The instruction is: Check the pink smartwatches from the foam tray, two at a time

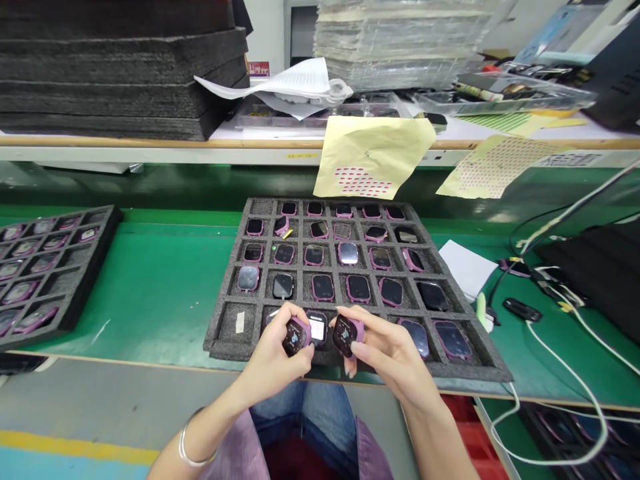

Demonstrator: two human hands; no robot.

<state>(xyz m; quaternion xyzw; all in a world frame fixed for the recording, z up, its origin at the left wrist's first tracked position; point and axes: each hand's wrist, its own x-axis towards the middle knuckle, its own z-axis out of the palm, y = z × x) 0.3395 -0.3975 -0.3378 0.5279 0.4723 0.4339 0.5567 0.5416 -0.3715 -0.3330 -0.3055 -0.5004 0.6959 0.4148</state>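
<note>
My left hand [280, 350] grips a purple-cased smartwatch [296, 335] without a strap, its round dial lit on the dark screen. Between the thumb and fingers of my right hand [387, 347] is a second purple smartwatch [345, 335], tilted, with a similar dial showing. Both are held over the front row of a grey foam tray [231, 293] whose compartments hold many watch bodies. Between my hands lies a watch with a white lit screen [317, 328]. My hands hide part of the front row. One front-left compartment has only a pale label [240, 323].
Another foam tray of purple watches [65, 287] is on the left of the green bench [165, 267]. White cables [565, 373], a small black device [523, 309] and white paper [467, 267] lie right. Stacked black foam [110, 87] and hanging yellow sheets [375, 150] are at the shelf behind.
</note>
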